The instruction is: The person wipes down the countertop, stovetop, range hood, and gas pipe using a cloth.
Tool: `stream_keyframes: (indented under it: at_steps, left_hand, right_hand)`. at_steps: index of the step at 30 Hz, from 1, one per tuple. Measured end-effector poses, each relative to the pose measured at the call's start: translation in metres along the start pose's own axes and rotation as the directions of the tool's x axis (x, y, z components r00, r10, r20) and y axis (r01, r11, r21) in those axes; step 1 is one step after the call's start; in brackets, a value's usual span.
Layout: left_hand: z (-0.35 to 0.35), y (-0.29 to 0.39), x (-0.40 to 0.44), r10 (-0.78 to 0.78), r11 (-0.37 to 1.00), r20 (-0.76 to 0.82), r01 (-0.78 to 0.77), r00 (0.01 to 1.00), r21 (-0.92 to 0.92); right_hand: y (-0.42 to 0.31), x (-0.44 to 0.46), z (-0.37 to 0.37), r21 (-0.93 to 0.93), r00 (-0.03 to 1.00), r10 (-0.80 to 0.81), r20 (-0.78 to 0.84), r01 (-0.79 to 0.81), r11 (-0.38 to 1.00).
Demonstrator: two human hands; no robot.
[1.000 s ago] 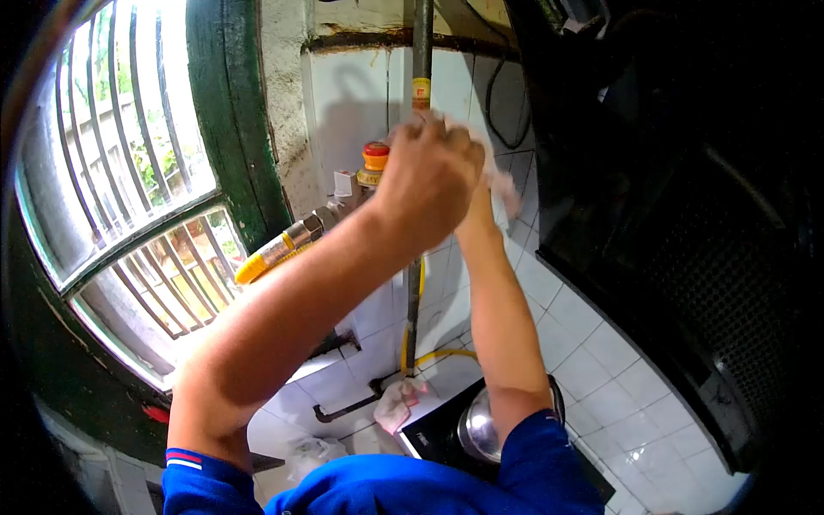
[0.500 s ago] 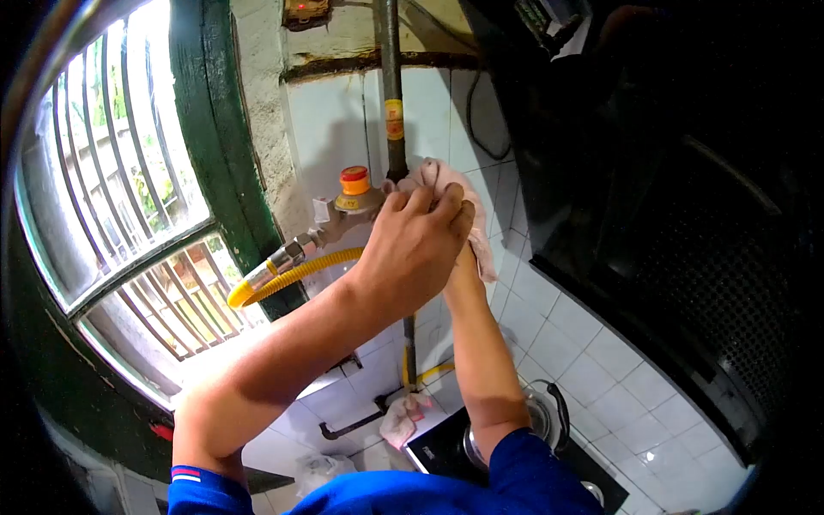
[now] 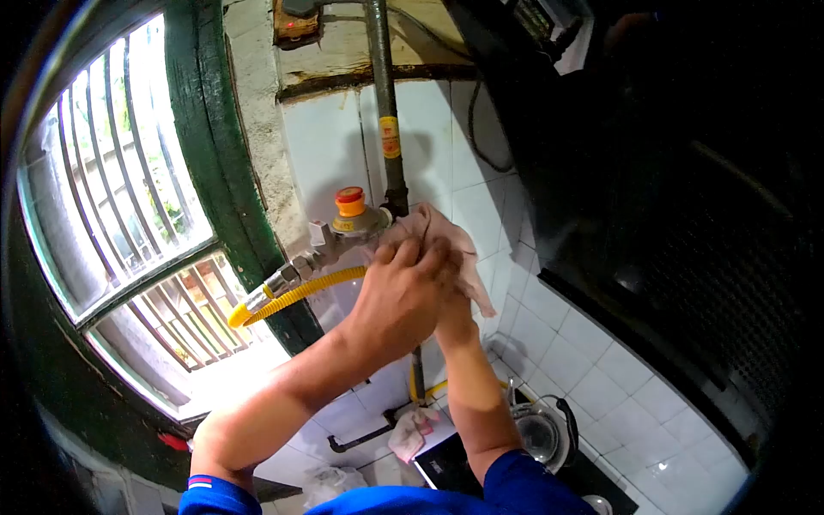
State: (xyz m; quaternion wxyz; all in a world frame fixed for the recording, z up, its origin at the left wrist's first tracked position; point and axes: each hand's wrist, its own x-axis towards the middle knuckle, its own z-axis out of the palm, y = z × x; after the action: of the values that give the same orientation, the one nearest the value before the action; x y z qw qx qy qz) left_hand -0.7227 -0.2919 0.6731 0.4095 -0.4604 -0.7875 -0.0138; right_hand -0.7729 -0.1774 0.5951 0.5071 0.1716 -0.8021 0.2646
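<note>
A pale pink cloth (image 3: 442, 236) is bunched around the dark vertical pipe, just below the joint beside the gas regulator. My left hand (image 3: 399, 292) presses its curled fingers onto the cloth from the front. Partly behind it, my right hand (image 3: 455, 313) is against the same cloth, with its fingers mostly hidden. The regulator (image 3: 356, 221) has a red and orange knob and sits just left of the cloth. A yellow corrugated hose (image 3: 300, 290) curves from its metal fitting. Above the cloth, the pipe (image 3: 382, 77) carries a yellow and red label.
A barred window (image 3: 129, 172) in a green frame stands at the left. The dark range hood (image 3: 669, 215) fills the right. Below are a black stove (image 3: 455, 468), a kettle (image 3: 539, 433), a second pink cloth (image 3: 412, 433) and a plastic bag (image 3: 330, 485).
Both hands and the cloth have moved down along the pipe, from near the label to below the regulator joint. The view has shifted, showing more of the upper wall and the kettle.
</note>
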Motion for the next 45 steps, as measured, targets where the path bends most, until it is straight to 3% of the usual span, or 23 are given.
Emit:
stream_keyframes:
  at_steps: [1,2,3,4,6,8,9,11,13,15,17,19,23,26,31,36,38,39,40,41,42,43,45]
  left_hand:
    - [0.000,0.002,-0.004,-0.007,1.000,-0.001,0.007,1.000,0.004]
    - [0.001,0.005,-0.008,-0.021,0.999,0.014,0.022,1.000,-0.047]
    - [0.002,0.008,-0.012,-0.038,0.994,0.030,0.040,0.999,-0.100]
    - [0.002,0.009,-0.016,-0.034,0.998,0.009,0.034,0.999,-0.047]
    - [0.018,0.001,-0.023,-0.067,0.997,-0.012,0.067,0.998,-0.027]
    - [0.022,-0.004,-0.032,-0.104,0.995,-0.037,0.104,0.994,-0.005]
    - [0.021,-0.005,-0.035,-0.106,0.994,-0.025,0.105,0.994,-0.030]
    - [0.021,-0.005,-0.043,-0.108,0.992,-0.016,0.107,0.994,-0.070]
    - [0.020,-0.005,-0.053,-0.089,0.988,0.002,0.089,0.996,-0.122]
    - [0.020,-0.004,-0.059,-0.076,0.980,0.026,0.080,0.997,-0.183]
    - [0.025,-0.001,-0.067,-0.087,0.956,-0.076,0.062,0.993,-0.288]
    - [0.011,-0.001,-0.069,-0.059,0.953,-0.108,0.024,0.992,-0.303]
    - [-0.018,0.004,-0.084,0.001,0.920,-0.130,-0.052,0.992,-0.388]
    - [-0.031,0.005,-0.105,0.087,0.921,-0.076,-0.110,0.993,-0.373]
    - [-0.050,-0.002,-0.102,0.112,0.905,-0.085,-0.137,0.990,-0.402]
    - [-0.059,-0.011,-0.062,0.111,0.941,-0.195,-0.166,0.975,-0.294]
    - [-0.067,-0.016,-0.045,0.097,0.958,-0.233,-0.154,0.968,-0.243]
    - [-0.073,-0.019,-0.039,0.097,0.962,-0.227,-0.150,0.969,-0.229]
    - [-0.079,-0.024,-0.034,0.089,0.966,-0.231,-0.141,0.969,-0.219]
    - [-0.085,-0.029,-0.029,0.085,0.970,-0.237,-0.135,0.968,-0.203]
    - [-0.090,-0.034,-0.025,0.079,0.970,-0.221,-0.126,0.972,-0.209]
    - [-0.096,-0.038,-0.021,0.086,0.974,-0.220,-0.128,0.972,-0.188]
    - [-0.107,-0.048,-0.013,0.037,0.962,-0.035,-0.045,0.999,-0.269]
  right_hand:
    - [-0.001,0.000,-0.003,0.119,0.997,0.032,0.065,-0.039,0.992]
    - [0.007,-0.011,0.012,-0.284,0.984,-0.054,0.170,0.101,0.953]
    - [0.008,-0.015,0.016,-0.280,0.982,-0.061,0.179,0.110,0.953]
    - [0.009,-0.018,0.017,-0.064,0.984,-0.003,0.180,0.015,0.998]
    - [0.002,-0.008,0.015,-0.025,0.916,0.130,0.380,-0.131,0.991]
    - [-0.019,0.011,0.010,-0.062,0.766,0.312,0.562,-0.338,0.939]
    - [-0.004,-0.008,0.028,-0.243,0.831,0.248,0.498,-0.141,0.960]
    - [0.026,-0.047,0.063,-0.653,0.929,0.111,0.353,0.159,0.740]
    - [0.040,-0.062,0.064,-0.236,0.916,0.203,0.347,-0.124,0.964]
    - [0.032,-0.064,0.046,-0.150,0.863,0.334,0.379,-0.298,0.942]
    - [0.032,-0.079,0.040,-0.359,0.989,0.030,0.145,0.025,0.933]
    - [0.018,-0.079,0.041,-0.254,0.974,0.177,0.139,-0.138,0.957]
    - [-0.045,-0.092,0.066,-0.663,0.923,0.282,-0.261,-0.384,0.642]
    - [-0.067,-0.101,0.072,-0.759,0.851,0.246,-0.464,-0.525,0.385]
    - [-0.041,-0.097,0.027,-0.739,0.954,0.095,-0.284,-0.281,0.612]
    - [-0.037,-0.038,-0.003,-0.846,0.991,0.006,-0.131,-0.115,0.520]
    - [-0.009,-0.010,-0.003,-0.869,0.957,-0.215,-0.194,-0.066,0.490]
    - [-0.019,0.001,-0.003,-0.861,0.955,-0.218,-0.202,-0.067,0.503]
    - [-0.043,0.017,-0.005,-0.772,0.991,-0.031,-0.128,-0.081,0.630]
    - [-0.033,0.029,-0.007,-0.398,1.000,-0.004,0.006,0.006,0.918]
    - [-0.023,0.042,-0.009,0.312,0.989,0.023,0.143,-0.068,0.948]
    - [-0.028,0.060,-0.016,0.683,0.960,0.050,0.275,-0.232,0.692]
    - [-0.055,0.073,-0.028,0.321,0.986,-0.089,0.144,0.039,0.946]
